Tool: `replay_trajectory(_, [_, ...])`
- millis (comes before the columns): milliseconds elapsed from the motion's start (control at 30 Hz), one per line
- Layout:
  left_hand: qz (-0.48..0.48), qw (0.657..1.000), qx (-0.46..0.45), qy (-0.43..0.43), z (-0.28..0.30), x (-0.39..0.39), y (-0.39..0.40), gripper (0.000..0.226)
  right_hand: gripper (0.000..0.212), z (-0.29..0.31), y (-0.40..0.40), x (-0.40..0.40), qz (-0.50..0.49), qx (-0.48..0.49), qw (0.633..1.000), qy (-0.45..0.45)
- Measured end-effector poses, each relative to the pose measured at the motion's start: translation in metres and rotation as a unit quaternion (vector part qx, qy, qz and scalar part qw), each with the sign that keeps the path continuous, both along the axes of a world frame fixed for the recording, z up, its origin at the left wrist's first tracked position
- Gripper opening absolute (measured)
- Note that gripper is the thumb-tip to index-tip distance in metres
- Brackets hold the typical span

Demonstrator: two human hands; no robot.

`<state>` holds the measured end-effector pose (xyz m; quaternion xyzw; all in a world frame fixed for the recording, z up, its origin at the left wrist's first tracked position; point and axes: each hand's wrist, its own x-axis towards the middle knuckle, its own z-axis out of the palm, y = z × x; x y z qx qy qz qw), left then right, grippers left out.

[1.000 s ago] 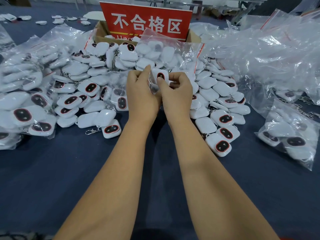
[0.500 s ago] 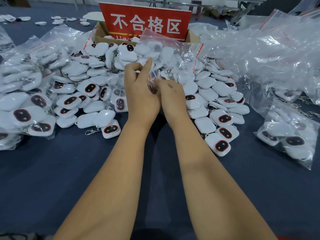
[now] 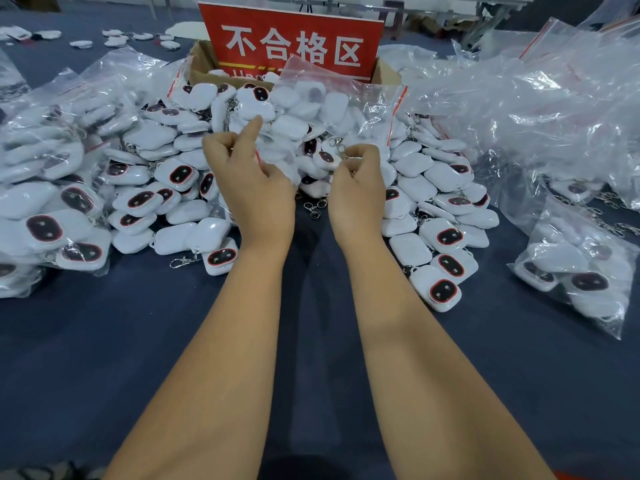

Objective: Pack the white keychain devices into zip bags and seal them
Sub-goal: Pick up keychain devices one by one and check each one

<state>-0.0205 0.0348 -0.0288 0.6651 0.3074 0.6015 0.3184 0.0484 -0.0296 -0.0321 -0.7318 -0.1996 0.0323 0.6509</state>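
Keychain devices (image 3: 412, 188) lie heaped before a red sign (image 3: 294, 46). Both hands pinch a zip bag (image 3: 346, 109): left hand (image 3: 252, 188), right hand (image 3: 356, 188). Filled bags (image 3: 52, 161) crowd the table (image 3: 104, 341).

Clear red-striped zip bag (image 3: 341, 109) upright, mouth open, over heaped white keychain devices (image 3: 446, 237).

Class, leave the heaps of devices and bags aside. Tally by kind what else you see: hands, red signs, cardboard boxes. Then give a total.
Hands: 2 (left hand pinching a bag, right hand pinching a device)
Red signs: 1
Boxes: 1
Total: 4
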Motion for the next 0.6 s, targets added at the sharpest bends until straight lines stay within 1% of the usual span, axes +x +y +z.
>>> replay_trajectory(100, [0.006, 0.999, -0.029, -0.025, 0.003, -0.001, 0.001, 0.054, 0.045, -0.003, -0.001, 0.004, 0.004, -0.123, 0.989, -0.078])
replay_trajectory(133, [-0.007, 0.999, -0.040, -0.029, 0.005, -0.001, 0.000, 0.053, 0.046, -0.005, -0.001, 0.004, 0.018, -0.181, 0.976, -0.121])
replay_trajectory(200, [-0.042, 0.997, -0.056, -0.030, 0.006, 0.000, -0.002, 0.050, 0.047, -0.009, 0.000, 0.002, 0.041, -0.297, 0.932, -0.204])
replay_trajectory(267, [-0.072, 0.996, -0.053, -0.001, 0.004, 0.003, -0.003, 0.042, 0.046, -0.012, 0.000, 0.001, 0.038, -0.357, 0.899, -0.253])
replay_trajectory(333, [-0.104, 0.992, -0.047, 0.045, 0.000, 0.006, -0.004, 0.033, 0.039, -0.011, -0.001, 0.001, 0.023, -0.371, 0.888, -0.269])
replay_trajectory(433, [-0.155, 0.980, -0.073, 0.100, -0.004, 0.008, -0.005, 0.041, 0.027, -0.008, -0.002, 0.001, 0.010, -0.352, 0.902, -0.250])
replay_trajectory(500, [-0.162, 0.974, -0.086, 0.136, -0.007, 0.009, -0.005, 0.039, 0.028, -0.008, -0.002, 0.000, 0.005, -0.340, 0.910, -0.238])
replay_trajectory(600, [-0.139, 0.969, -0.065, 0.196, -0.009, 0.011, -0.001, 0.030, 0.031, -0.010, 0.000, -0.001, -0.011, -0.353, 0.903, -0.246])
